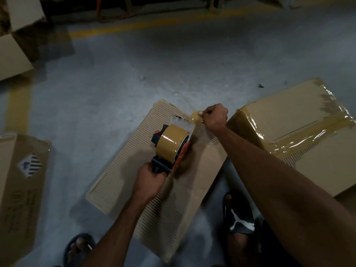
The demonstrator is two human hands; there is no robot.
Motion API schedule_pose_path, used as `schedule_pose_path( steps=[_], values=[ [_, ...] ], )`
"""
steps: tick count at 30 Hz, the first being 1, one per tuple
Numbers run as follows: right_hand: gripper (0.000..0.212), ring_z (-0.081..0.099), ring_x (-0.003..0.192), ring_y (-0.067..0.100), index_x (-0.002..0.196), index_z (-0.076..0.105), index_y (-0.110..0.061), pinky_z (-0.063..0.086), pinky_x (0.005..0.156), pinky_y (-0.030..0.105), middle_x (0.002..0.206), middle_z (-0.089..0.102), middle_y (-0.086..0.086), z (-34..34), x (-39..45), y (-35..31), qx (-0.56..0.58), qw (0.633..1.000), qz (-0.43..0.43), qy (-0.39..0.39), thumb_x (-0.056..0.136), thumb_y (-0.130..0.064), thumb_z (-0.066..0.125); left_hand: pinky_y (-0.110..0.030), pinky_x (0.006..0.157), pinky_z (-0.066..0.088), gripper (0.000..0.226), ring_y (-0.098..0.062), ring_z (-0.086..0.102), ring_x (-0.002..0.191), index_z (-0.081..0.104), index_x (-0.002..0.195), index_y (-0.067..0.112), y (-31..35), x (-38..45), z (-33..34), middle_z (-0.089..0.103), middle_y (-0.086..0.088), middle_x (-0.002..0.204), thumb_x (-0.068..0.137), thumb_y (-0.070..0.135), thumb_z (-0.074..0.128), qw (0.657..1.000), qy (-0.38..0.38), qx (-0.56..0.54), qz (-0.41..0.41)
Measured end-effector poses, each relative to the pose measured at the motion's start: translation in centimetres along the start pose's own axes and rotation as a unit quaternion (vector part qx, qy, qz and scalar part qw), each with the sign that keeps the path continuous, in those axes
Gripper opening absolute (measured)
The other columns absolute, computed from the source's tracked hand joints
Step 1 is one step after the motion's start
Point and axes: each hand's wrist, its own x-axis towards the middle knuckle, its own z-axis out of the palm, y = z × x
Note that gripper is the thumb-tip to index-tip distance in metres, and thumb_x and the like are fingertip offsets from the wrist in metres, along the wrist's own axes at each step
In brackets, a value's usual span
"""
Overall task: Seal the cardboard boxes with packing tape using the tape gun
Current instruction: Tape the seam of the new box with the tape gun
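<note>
At far left a printed carton [21,182] lies on the concrete floor [115,78], well apart from the work. More cartons [13,54] sit at upper left beside a yellow floor line [134,26].

Centre: a corrugated cardboard box [123,182], its ribbed surface exposed, lies in front of the person's sandalled feet [238,214]. Above it the left hand [150,180] is wrapped tight round the handle of the red-and-black tape gun [169,149], which carries a full roll of tan packing tape [172,142]. The gun is held over the box; contact with the box cannot be confirmed.

The right hand [214,118] pinches the free tape end [196,116] between thumb and curled fingers, drawn out beyond the gun's front and above the box's far edge.

At right a sealed box [300,132] stands just beside the work, tape crossing its top with visible wrinkles.

Assessment: the strip appears not yet laid. Risks from here: the loose end may fold and stick to itself or to the fingers if tension drops; an off-line start would leave the seam uncovered; the ribbed, torn surface may bond poorly; the gun's cutting blade sits close to the pinching fingers.
</note>
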Motion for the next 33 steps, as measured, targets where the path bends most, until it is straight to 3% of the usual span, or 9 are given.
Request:
schedule_pose_path(
  steps=[6, 8, 10, 13, 15, 19, 23, 29, 33],
  values=[
    [0.027, 0.069, 0.092, 0.017, 0.114, 0.078, -0.004, 0.056, 0.086, 0.025, 0.11, 0.077, 0.015, 0.8, -1.4, 1.1, 0.043, 0.999, 0.014, -0.03, 0.09, -0.016, 0.079, -0.04, 0.081, 0.054, 0.023, -0.021, 0.066, 0.083, 0.056, 0.082, 0.024, -0.3, 0.1, 0.3, 0.067, -0.005, 0.087, 0.087, 0.007, 0.07, 1.0, -0.006, 0.016, -0.007],
    [0.045, 0.068, 0.106, 0.021, 0.135, 0.066, -0.009, 0.056, 0.085, 0.017, 0.131, 0.067, 0.016, 0.7, -1.1, 0.7, 0.096, 0.993, 0.068, -0.029, 0.092, -0.001, 0.074, -0.038, 0.085, 0.053, 0.026, -0.017, 0.064, 0.086, 0.054, 0.084, 0.028, -0.5, 0.1, 0.5, 0.066, 0.0, 0.09, 0.087, 0.008, 0.07, 1.0, -0.004, 0.012, -0.022],
    [0.064, 0.063, 0.12, 0.027, 0.147, 0.054, -0.015, 0.054, 0.095, 0.024, 0.144, 0.055, 0.015, 0.6, -0.8, 0.9, 0.126, 0.985, 0.115, -0.019, 0.089, 0.006, 0.073, -0.039, 0.086, 0.053, 0.023, -0.018, 0.065, 0.089, 0.056, 0.088, 0.027, -0.7, 0.0, 0.6, 0.068, 0.0, 0.093, 0.087, 0.008, 0.07, 1.0, -0.008, 0.009, -0.029],
    [0.027, 0.071, 0.101, 0.028, 0.112, 0.077, -0.008, 0.057, 0.085, 0.034, 0.111, 0.074, 0.014, 1.0, -1.4, 1.5, 0.059, 0.997, 0.051, -0.014, 0.095, -0.029, 0.074, -0.038, 0.08, 0.056, 0.013, -0.022, 0.068, 0.083, 0.063, 0.091, 0.018, -1.2, 0.5, 0.6, 0.07, -0.003, 0.087, 0.086, 0.009, 0.071, 0.999, -0.008, 0.04, -0.01],
    [0.052, 0.07, 0.076, 0.024, 0.088, 0.078, -0.009, 0.057, 0.072, 0.039, 0.081, 0.075, 0.009, 1.3, -2.3, 2.0, 0.047, 0.998, -0.007, -0.027, 0.096, -0.058, 0.062, -0.032, 0.07, 0.051, 0.011, -0.018, 0.067, 0.074, 0.064, 0.084, 0.016, -1.3, 0.6, 0.6, 0.069, -0.001, 0.077, 0.085, 0.01, 0.073, 0.998, -0.006, 0.058, 0.007],
    [0.074, 0.068, 0.08, 0.019, 0.103, 0.08, -0.02, 0.053, 0.073, 0.034, 0.089, 0.075, 0.002, 0.3, -3.9, 2.5, -0.03, 0.99, -0.107, -0.084, 0.076, -0.078, 0.044, -0.025, 0.057, 0.042, 0.017, -0.017, 0.064, 0.067, 0.062, 0.077, 0.019, -1.6, 0.1, 0.3, 0.065, 0.004, 0.069, 0.087, 0.024, 0.074, 0.99, 0.009, 0.134, 0.039],
    [0.08, 0.068, 0.078, 0.027, 0.099, 0.078, -0.016, 0.054, 0.071, 0.036, 0.085, 0.075, 0.008, 0.0, -6.4, 3.4, -0.036, 0.992, -0.089, -0.083, 0.07, -0.079, 0.039, -0.027, 0.062, 0.039, 0.023, -0.018, 0.062, 0.072, 0.059, 0.101, 0.023, -2.6, -1.2, -1.2, 0.064, 0.002, 0.079, 0.089, 0.038, 0.072, 0.957, 0.021, 0.27, 0.104],
    [0.045, 0.067, 0.104, 0.041, 0.106, 0.073, -0.003, 0.05, 0.085, 0.045, 0.106, 0.073, 0.022, 0.1, -12.2, 5.1, -0.049, 0.995, 0.0, -0.082, 0.098, -0.046, 0.063, -0.036, 0.061, 0.053, 0.07, -0.037, 0.067, 0.079, 0.048, 0.137, 0.009, -5.2, -4.2, -4.3, 0.063, -0.02, 0.108, 0.083, 0.04, 0.08, 0.918, 0.031, 0.371, 0.135],
    [0.054, 0.063, 0.111, 0.044, 0.114, 0.068, 0.004, 0.049, 0.087, 0.044, 0.117, 0.068, 0.027, -1.1, -15.8, 6.7, -0.081, 0.988, 0.037, -0.123, 0.1, -0.048, 0.06, -0.035, 0.057, 0.047, 0.08, -0.035, 0.066, 0.076, 0.048, 0.134, 0.013, -5.9, -7.5, -8.2, 0.048, -0.02, 0.123, 0.075, 0.061, 0.076, 0.836, 0.048, 0.54, 0.086]
  ],
)
